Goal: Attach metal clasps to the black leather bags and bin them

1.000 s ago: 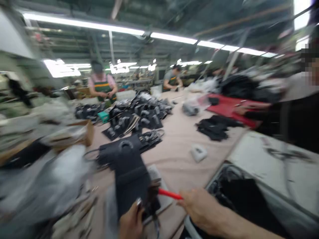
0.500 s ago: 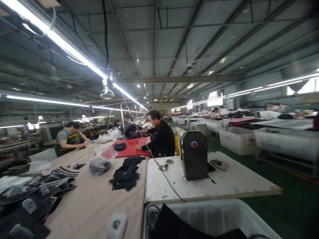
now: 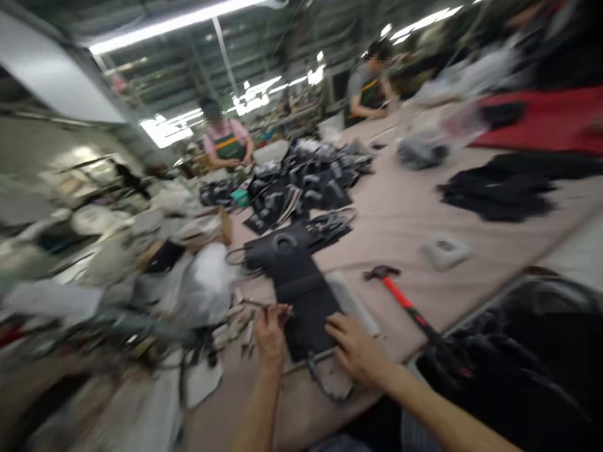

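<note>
The view from the head is a bit blurry. One long black piece (image 3: 301,285) lies on the counter (image 3: 377,232), in front of the person. Part of it rests on a flat, pale slab (image 3: 351,304), and a dark loop (image 3: 325,390) hangs out at its near end.

The big change is the hammer (image 3: 402,298). A second ago the right hand (image 3: 355,348) had it by its red handle, over the black piece. Now the hammer lies on the counter, to the right of the piece, and nobody is holding it. The right hand has come to the near right side of the black piece. Its fingers are a little apart and rest on it, not closed on anything. So I think the hitting has stopped for now, and that hand is free to touch the piece and keep it still.

The left hand (image 3: 271,336) is at the other side of the piece. Its fingers look pinched together on a thin stick (image 3: 254,304), but it is too blurry to tell what the stick is.

Past the piece there is a big heap of black pieces (image 3: 315,172). To the right sits a small white box (image 3: 445,250). Farther back, a person in pink sleeves (image 3: 228,144) stands with both hands together.
</note>
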`<state>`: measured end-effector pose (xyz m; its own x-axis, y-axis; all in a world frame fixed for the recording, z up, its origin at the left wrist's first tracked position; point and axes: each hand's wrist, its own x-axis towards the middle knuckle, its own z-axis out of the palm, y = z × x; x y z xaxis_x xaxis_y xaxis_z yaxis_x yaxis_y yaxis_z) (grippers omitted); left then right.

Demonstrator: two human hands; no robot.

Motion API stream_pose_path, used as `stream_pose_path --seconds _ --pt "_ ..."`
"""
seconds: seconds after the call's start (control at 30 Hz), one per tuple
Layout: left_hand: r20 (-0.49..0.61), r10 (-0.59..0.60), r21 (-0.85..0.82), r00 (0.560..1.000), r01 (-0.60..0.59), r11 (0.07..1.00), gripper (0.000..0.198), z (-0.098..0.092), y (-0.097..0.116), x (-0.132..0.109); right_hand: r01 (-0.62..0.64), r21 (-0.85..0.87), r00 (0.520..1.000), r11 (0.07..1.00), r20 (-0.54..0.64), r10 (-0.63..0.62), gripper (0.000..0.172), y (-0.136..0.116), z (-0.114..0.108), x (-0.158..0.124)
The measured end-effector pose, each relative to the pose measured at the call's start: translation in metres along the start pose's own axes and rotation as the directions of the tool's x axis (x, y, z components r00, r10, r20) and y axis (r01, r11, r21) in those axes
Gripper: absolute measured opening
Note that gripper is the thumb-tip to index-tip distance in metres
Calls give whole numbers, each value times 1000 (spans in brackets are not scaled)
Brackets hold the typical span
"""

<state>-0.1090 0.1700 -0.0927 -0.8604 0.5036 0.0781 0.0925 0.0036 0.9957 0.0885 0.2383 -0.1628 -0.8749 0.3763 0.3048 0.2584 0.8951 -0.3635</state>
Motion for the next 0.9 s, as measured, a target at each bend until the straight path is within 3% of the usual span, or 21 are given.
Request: stream_pose_path --seconds 0.07,0.17,0.27,0.33,0.43,0.53,0.6,0.77,0.9 --pt "-11 -27 95 1000 28 995 38 -62 -5 -2 17 53 998 998 -58 -14 49 5 19 2" --pt "22 -57 418 998 43 907 29 -117 -11 -4 74 47 994 996 -83 -70 44 21 29 3" --pt "-24 -165 782 986 121 611 22 -149 -25 -11 93 24 992 995 -86 -91 42 24 25 1" --pt "-74 -241 886 968 175 430 22 -167 -37 -20 88 12 992 996 -88 -86 42 22 24 1" --pt "-150 -289 919 945 241 311 22 -186 -51 -32 73 0 994 997 -83 -72 42 20 27 2" --pt "-162 -297 941 941 238 240 24 -192 -53 -38 61 2 995 998 -73 -61 43 21 30 1" --pt "-139 -291 955 947 206 213 26 -187 -49 -36 53 6 996 999 -71 -52 43 22 31 1" --pt "-59 -274 973 960 116 200 31 -148 -40 -16 17 41 999 999 -50 -15 43 18 28 1" --pt "7 -253 995 967 18 97 33 -121 -40 -2 -15 79 1000 997 -19 17 44 15 24 2"
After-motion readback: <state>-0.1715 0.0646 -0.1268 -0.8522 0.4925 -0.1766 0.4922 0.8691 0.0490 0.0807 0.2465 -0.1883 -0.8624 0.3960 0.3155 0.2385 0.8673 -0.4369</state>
